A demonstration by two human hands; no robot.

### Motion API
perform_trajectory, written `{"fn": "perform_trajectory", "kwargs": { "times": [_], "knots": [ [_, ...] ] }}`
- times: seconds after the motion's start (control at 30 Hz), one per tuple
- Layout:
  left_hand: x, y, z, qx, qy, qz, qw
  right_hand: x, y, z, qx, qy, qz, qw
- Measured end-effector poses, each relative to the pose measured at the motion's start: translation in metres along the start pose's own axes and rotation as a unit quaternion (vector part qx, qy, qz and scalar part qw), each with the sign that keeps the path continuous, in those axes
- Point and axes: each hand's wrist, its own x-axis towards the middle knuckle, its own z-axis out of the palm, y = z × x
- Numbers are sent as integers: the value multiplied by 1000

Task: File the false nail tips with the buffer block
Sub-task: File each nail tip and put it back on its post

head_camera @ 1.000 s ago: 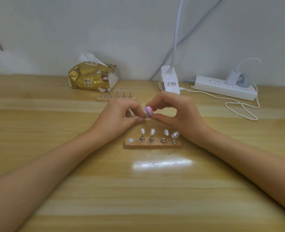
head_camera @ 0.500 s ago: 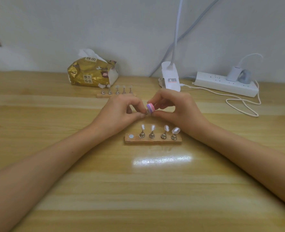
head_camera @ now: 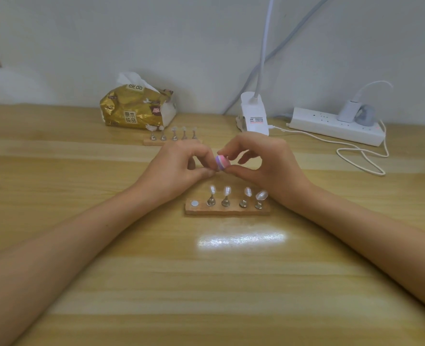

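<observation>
My right hand pinches a small pink and purple buffer block between thumb and forefinger, just above the table's middle. My left hand meets it from the left, thumb and forefinger pinched together against the block; what they hold is hidden, probably a nail tip. Below the hands a wooden holder carries several clear false nail tips on metal stands, and its leftmost magnet spot stands bare.
A second wooden holder with several nail tips sits further back. Behind it lie a gold tissue pack, a white lamp clamp and a power strip with a looped white cable.
The hands have kept together; the block has shifted slightly between the fingertips as it rubs. The view has tilted a little.
</observation>
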Motion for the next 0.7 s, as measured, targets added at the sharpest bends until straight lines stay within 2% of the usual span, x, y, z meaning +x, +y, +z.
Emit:
{"fn": "perform_trajectory", "kwargs": {
  "times": [0.13,0.27,0.37,0.47,0.6,0.7],
  "knots": [
    [0,0,-1,-2,0,3,1000,1,0,0,-7,-2,15,1000],
    [0,0,-1,-1,-2,3,1000,1,-1,1,-25,1,-29,999],
    [0,-1,-1,-5,-5,-4,1000,1,-1,0,-27,1,9,1000],
    [0,0,-1,-3,-8,1,1000,-1,-4,1,-41,5,-19,999],
    [0,-1,-1,-5,-9,-3,1000,0,-3,0,-47,10,15,999],
    [0,-1,-1,-2,-6,2,1000,0,-5,0,-47,8,-13,999]
  ]
}}
